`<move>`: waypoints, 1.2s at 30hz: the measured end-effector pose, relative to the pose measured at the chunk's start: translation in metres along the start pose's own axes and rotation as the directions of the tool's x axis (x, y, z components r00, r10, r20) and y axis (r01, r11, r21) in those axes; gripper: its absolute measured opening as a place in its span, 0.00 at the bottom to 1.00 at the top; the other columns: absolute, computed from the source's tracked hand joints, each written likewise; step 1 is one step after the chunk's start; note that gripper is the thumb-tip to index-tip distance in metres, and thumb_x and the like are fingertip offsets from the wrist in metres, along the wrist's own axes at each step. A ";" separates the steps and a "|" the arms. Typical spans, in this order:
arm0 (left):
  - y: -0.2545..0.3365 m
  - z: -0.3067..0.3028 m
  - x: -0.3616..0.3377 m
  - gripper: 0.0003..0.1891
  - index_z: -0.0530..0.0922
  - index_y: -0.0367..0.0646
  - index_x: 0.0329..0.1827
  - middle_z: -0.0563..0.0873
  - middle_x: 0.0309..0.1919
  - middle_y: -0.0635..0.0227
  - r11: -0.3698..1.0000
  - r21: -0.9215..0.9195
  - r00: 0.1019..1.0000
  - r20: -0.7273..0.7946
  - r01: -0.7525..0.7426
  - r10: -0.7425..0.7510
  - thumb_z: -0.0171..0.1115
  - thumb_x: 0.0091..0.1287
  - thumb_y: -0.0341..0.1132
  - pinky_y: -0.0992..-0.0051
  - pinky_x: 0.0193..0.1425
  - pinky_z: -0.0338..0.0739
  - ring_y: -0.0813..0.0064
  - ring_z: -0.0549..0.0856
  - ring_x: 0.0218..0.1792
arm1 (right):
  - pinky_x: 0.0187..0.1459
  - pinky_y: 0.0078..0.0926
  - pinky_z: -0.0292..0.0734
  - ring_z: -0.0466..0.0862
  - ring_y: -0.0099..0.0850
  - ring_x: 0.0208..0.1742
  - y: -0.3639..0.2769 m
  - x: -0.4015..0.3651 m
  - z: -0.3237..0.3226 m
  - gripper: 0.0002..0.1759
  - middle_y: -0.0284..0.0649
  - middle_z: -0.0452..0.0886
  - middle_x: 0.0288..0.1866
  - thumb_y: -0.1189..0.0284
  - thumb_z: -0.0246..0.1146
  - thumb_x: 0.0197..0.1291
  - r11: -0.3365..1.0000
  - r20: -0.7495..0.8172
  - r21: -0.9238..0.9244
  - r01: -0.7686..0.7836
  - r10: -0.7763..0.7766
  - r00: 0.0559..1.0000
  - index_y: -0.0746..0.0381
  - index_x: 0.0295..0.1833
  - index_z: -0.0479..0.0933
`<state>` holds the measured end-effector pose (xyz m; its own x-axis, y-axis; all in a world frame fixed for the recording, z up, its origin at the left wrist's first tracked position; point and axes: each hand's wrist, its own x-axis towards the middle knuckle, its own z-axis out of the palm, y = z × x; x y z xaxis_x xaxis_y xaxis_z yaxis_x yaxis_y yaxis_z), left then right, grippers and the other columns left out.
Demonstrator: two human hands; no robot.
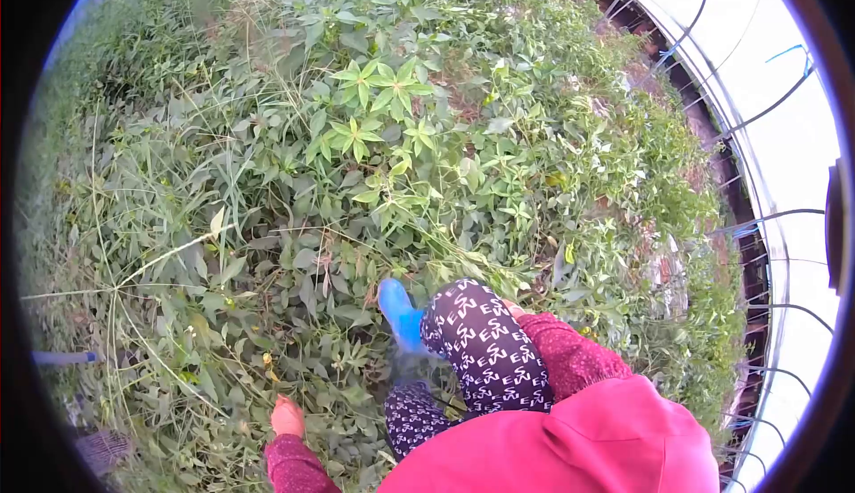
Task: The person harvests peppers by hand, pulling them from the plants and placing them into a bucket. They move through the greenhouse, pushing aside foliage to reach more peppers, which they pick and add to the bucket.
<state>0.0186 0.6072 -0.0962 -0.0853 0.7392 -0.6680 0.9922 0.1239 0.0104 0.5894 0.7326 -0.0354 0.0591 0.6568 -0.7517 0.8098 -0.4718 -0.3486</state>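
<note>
Down among the leaves at the lower left is my left hand [287, 416], below a small yellow flower or leaf [269, 361]; its fingers are too small and blurred to make out what they hold, if anything. My right hand [513, 309] shows only as a sliver beside my right knee, its fingers hidden by the patterned trouser leg [485, 337]. Dense green plants [294, 172] surround both hands. A blue boot [399, 313] stands among the foliage in front of my legs.
A plastic-covered wall [802, 252] with curved dark ribs runs down the right side. Long grass stalks [169, 252] stick out at the left. Near the left edge is a blue bar [64, 358], with a purplish mesh object [104, 448] below it.
</note>
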 end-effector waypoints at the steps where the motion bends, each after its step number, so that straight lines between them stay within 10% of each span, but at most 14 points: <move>1: 0.001 0.007 -0.001 0.11 0.80 0.41 0.41 0.82 0.43 0.57 1.000 0.014 1.000 -0.009 -0.021 0.021 0.55 0.62 0.37 0.67 0.50 0.77 0.61 0.82 0.45 | 0.55 0.35 0.72 0.79 0.42 0.54 0.000 0.000 -0.003 0.21 0.49 0.79 0.52 0.60 0.55 0.59 0.998 0.017 -0.043 -0.041 0.042 0.999 0.61 0.53 0.76; 9: 0.013 -0.025 -0.021 0.13 0.80 0.44 0.43 0.82 0.45 0.56 0.971 -0.237 0.997 -0.050 0.038 -0.052 0.59 0.55 0.38 0.63 0.51 0.76 0.56 0.82 0.45 | 0.57 0.34 0.71 0.79 0.41 0.54 -0.046 -0.013 -0.021 0.30 0.49 0.79 0.52 0.57 0.63 0.52 0.921 0.135 -0.359 -0.149 0.209 0.968 0.60 0.58 0.73; 17: 0.048 -0.072 0.006 0.16 0.80 0.44 0.47 0.81 0.47 0.56 0.950 -0.313 0.995 -0.094 -0.005 -0.025 0.59 0.55 0.35 0.64 0.52 0.75 0.56 0.82 0.45 | 0.54 0.38 0.72 0.79 0.47 0.51 -0.100 0.077 -0.022 0.23 0.52 0.79 0.48 0.60 0.58 0.50 0.879 0.123 -0.446 0.168 -0.125 0.984 0.64 0.47 0.78; 28: 0.119 -0.121 0.082 0.15 0.77 0.42 0.41 0.83 0.40 0.55 0.989 -0.145 0.982 0.189 0.040 -0.012 0.61 0.55 0.42 0.62 0.48 0.76 0.57 0.82 0.44 | 0.49 0.40 0.74 0.80 0.46 0.49 -0.371 0.199 -0.080 0.14 0.51 0.79 0.46 0.67 0.53 0.59 0.681 0.201 -0.418 0.601 -0.576 0.792 0.64 0.47 0.71; 36: 0.186 -0.158 0.150 0.15 0.77 0.43 0.43 0.82 0.36 0.55 0.927 -0.368 0.996 0.033 -0.070 0.089 0.59 0.56 0.40 0.61 0.44 0.76 0.55 0.82 0.39 | 0.49 0.40 0.73 0.78 0.46 0.49 -0.526 0.314 -0.159 0.13 0.51 0.75 0.47 0.77 0.54 0.55 0.589 -0.067 -0.459 0.665 -0.769 0.635 0.66 0.47 0.71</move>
<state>0.1760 0.8456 -0.0771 0.0060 0.7251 -0.6886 0.8927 0.3065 0.3305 0.2745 1.2801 0.0010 -0.5465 0.8196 -0.1722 0.7843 0.4287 -0.4484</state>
